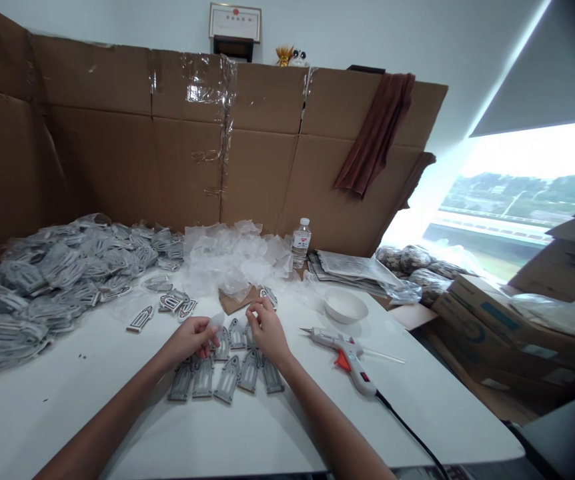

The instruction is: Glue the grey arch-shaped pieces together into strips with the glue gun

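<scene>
Both hands are over the middle of the white table, close to each other but not touching. The left hand has its thumb and fingers closed on a small clear wrapper, which it holds just above the table. The right hand is just beside it with the fingers curled inward; I cannot tell if they pinch something. Under and in front of the hands, the grey arch-shaped pieces lie flat in two short rows, side by side, and some are partly covered by the hands. A few more such pieces lie separately to the left. To the right of the right hand, a hot glue gun lies on its side, with the nozzle pointing left and its black cable running to the table's front edge. Behind it stands a white bowl. A heap of packed pieces fills the left side, and a pile of empty wrappers lies behind the hands, next to a water bottle. A cardboard wall closes the back.
</scene>
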`<action>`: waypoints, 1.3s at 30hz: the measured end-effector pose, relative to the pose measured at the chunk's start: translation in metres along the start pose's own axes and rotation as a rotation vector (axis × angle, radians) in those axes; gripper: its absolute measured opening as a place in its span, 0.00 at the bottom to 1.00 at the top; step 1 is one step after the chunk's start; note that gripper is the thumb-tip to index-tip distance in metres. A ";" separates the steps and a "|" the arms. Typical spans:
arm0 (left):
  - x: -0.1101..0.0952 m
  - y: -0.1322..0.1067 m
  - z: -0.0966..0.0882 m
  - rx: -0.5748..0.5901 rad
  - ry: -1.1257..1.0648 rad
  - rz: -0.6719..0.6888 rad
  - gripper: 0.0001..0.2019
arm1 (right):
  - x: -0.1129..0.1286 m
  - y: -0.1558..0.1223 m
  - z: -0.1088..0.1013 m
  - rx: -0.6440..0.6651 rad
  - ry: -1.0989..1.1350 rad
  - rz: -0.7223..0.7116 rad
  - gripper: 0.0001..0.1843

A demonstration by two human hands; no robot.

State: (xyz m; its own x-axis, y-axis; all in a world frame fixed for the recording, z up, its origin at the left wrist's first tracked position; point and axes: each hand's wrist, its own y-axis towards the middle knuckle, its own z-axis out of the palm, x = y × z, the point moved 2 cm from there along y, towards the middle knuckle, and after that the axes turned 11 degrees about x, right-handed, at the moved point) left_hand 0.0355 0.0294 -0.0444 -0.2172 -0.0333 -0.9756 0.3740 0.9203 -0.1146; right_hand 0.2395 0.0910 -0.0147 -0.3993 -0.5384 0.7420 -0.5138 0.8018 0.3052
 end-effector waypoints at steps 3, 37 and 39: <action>0.001 0.001 -0.004 -0.047 0.000 0.012 0.18 | -0.005 -0.002 0.006 0.070 -0.072 0.016 0.09; -0.003 -0.002 -0.013 -0.125 -0.022 0.034 0.16 | 0.007 -0.006 0.035 0.155 0.107 -0.025 0.08; -0.005 -0.003 -0.008 -0.084 -0.016 0.034 0.17 | 0.005 -0.005 0.035 0.136 0.101 -0.012 0.11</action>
State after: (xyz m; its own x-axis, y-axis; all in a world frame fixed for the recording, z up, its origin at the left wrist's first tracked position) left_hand 0.0280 0.0301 -0.0372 -0.1909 -0.0066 -0.9816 0.3041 0.9504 -0.0656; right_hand 0.2132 0.0748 -0.0337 -0.3176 -0.5134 0.7972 -0.6186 0.7493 0.2362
